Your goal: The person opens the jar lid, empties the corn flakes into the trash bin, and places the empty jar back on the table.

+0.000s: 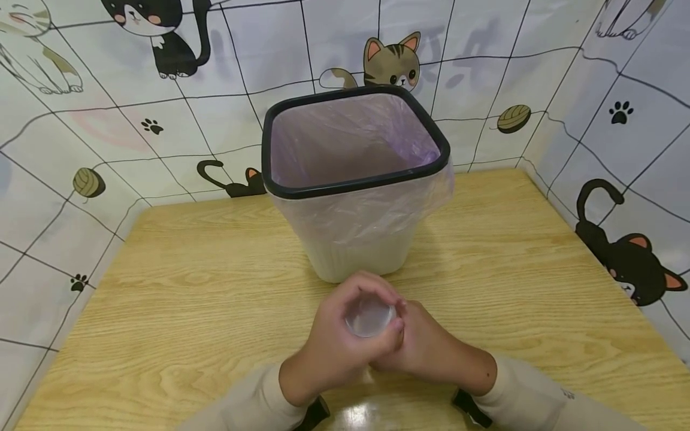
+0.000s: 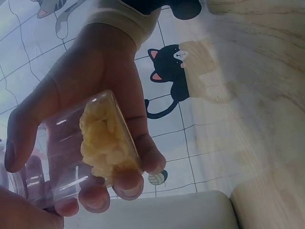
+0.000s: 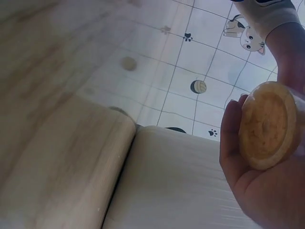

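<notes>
Both hands hold a small clear jar [image 1: 369,320] upright over the table, in front of the bin. My left hand [image 1: 330,335] grips its top, thumb and forefinger curled in a ring round the rim. Lower down, my right hand [image 1: 423,344] wraps the jar's body, its fingers bent round the far side in the left wrist view. Pale yellow lumpy pieces [image 2: 102,138] fill the bottom part of the jar there. Its round base [image 3: 265,125] faces the right wrist view, with the yellow showing through. Much of the jar's side is hidden by the hands in the head view.
A white waste bin [image 1: 361,257] with a black rim [image 1: 356,187] and a thin translucent purplish liner [image 1: 350,218] stands at the back of the wood-grain table [image 1: 205,299]. Behind and at both sides hang white sheets [image 1: 275,54] printed with cats and grid lines.
</notes>
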Motion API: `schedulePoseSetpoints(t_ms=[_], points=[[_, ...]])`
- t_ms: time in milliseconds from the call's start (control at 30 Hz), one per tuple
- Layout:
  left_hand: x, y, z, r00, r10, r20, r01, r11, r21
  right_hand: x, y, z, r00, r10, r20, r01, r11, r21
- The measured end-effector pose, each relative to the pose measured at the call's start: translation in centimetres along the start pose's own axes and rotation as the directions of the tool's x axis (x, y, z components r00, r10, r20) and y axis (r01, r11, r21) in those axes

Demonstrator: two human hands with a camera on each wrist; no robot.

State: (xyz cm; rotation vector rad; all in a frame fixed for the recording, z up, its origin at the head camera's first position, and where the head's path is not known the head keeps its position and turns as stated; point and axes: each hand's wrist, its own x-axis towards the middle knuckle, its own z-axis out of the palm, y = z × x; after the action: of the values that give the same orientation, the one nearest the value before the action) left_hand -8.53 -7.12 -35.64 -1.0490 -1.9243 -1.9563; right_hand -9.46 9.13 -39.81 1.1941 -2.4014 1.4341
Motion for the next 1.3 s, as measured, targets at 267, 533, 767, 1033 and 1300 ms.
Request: schedulePoseSetpoints(t_ms=[267,533,767,1033,1300], points=[[0.0,-0.4,-0.1,0.996,-0.081,-0.025,0.08,0.996,-0.042,0.0,-0.1,0.1,0.997,0.079,0.018,-0.08,0.996,0.034],[0.0,-0.6,0.1,0.991,-0.109,-0.082,0.111,0.993,0.026,0.0,-0.1,0.4,0.99,0.139,-0.028,-0.139,0.99,0.006],[0.2,-0.9,0.3,0.986,-0.088,-0.138,0.105,0.988,0.117,0.1,-0.1,0.3,0.982,0.188,-0.027,-0.188,0.982,-0.006],[0.3,-0.9,-0.1,0.992,-0.076,-0.099,0.09,0.985,0.144,0.2,-0.2,-0.4,0.98,0.198,0.038,-0.199,0.98,0.02],[0.5,-0.6,-0.4,0.992,-0.082,-0.092,0.098,0.977,0.188,0.1,-0.2,-1.1,0.977,0.174,0.121,-0.187,0.977,0.106]])
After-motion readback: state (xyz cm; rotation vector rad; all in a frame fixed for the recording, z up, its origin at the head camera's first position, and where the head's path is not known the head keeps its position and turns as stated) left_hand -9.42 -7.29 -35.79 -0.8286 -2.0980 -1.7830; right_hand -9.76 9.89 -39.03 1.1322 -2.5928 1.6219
